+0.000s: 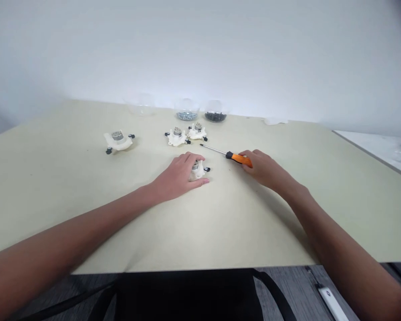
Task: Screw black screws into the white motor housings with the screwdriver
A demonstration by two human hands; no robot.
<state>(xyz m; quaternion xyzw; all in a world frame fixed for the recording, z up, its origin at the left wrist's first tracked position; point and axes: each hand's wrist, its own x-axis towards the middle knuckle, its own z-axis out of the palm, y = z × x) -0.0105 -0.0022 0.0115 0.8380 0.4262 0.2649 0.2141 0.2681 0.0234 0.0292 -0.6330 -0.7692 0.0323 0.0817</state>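
Standing beyond hands [177,176]: 3 white motor mounts [177,137], 3 glass bowls [186,110].

Two hands [177,176], one screwdriver [239,158] and four white motor mounts [118,140] (one of them mostly covered by a hand). There are also three clear bowls [186,108], two of which hold one pile of screws [187,116] each, one silver and one black.

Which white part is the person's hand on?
The white part nearest the person, under the left hand; the other three sit farther away, untouched.
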